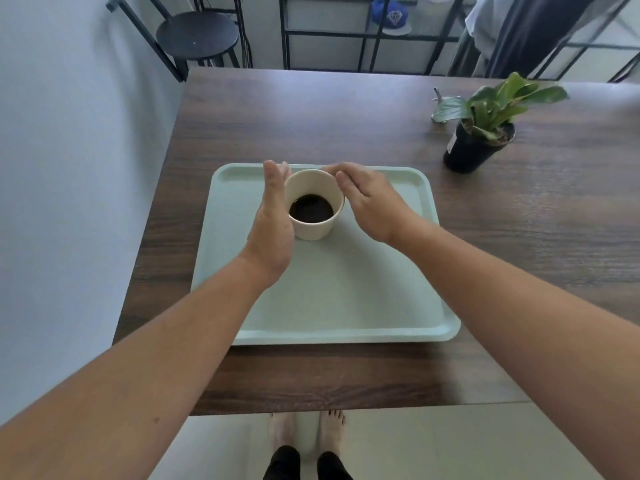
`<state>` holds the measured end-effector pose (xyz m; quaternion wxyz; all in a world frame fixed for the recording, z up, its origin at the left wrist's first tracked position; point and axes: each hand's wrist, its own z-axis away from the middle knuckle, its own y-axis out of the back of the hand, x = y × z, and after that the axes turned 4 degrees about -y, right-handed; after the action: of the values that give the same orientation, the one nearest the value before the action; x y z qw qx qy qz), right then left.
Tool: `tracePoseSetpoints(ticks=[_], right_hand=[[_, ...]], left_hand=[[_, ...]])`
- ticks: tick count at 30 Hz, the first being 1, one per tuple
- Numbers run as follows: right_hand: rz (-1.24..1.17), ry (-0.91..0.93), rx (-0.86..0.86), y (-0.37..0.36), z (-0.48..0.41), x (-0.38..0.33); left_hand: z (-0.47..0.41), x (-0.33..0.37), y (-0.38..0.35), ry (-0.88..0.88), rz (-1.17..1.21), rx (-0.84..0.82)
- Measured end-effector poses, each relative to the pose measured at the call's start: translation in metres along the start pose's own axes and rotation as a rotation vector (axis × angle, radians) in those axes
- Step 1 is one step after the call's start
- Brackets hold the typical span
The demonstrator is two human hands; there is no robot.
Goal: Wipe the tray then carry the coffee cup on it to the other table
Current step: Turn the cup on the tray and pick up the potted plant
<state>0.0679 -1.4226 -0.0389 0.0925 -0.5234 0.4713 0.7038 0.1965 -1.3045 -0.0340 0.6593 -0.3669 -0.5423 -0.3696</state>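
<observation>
On dark wood table (346, 109) | tray (346, 289) bears coffee cup (313, 206) | left hand (272, 233), right hand (372, 202) flank it, each grip released

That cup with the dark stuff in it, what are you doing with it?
A person stands at a wooden table with both hands around a paper coffee cup. The cup sits upright on a pale green tray, toward its far side. The left hand is open flat against the cup's left side, and the right hand curves by its right rim. A potted plant stands off to the right.
</observation>
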Motion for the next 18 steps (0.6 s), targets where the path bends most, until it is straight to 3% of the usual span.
tracePoseSetpoints(ticks=[12,18], right_hand=[[0.024,-0.142,0.464,-0.029,0.078,0.002],[0.015,-0.182,0.491,-0.032,0.086,-0.001]], left_hand=[[-0.002,0.004,-0.015,-0.011,-0.075,-0.200],[-0.001,0.003,-0.017,-0.022,-0.146,-0.194]])
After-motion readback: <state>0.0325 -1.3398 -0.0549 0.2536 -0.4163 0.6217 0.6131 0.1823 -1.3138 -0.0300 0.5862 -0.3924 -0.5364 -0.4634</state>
